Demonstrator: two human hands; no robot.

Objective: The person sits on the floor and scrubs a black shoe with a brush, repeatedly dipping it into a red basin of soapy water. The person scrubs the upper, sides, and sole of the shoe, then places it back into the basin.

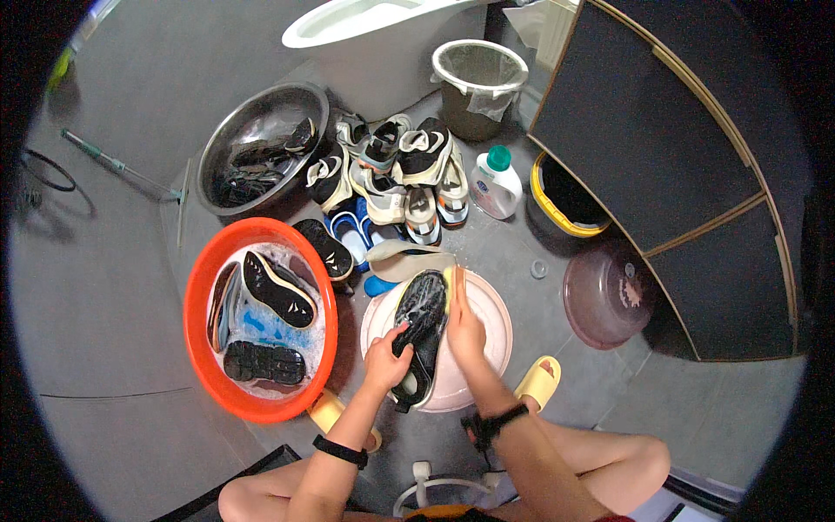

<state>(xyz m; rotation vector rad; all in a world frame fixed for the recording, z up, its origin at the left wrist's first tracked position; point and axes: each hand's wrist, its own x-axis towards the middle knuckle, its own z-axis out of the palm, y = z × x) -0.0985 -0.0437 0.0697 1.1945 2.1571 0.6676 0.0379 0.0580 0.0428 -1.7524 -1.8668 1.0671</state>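
A black sneaker [423, 307] with suds on its upper lies over a pale pink round lid or basin bottom [486, 362], its toe pointing away from me. My left hand [387, 360] grips the sneaker along its left side, near the laces and opening. In my right hand [467, 334] is a scrub brush [455, 287] with an orange back and yellow bristles. The bristles meet the right edge of the shoe near the toe. Just beyond the toe lie beige insoles [411, 264].
Left is an orange basin [261, 415] of sudsy water holding insoles and a shoe. Behind are a metal basin [212, 186], piled sneakers [378, 192], a detergent bottle [497, 186] and a trash bin [476, 107]. A purple basin [597, 313] stands right, beside the dark cabinet [652, 130].
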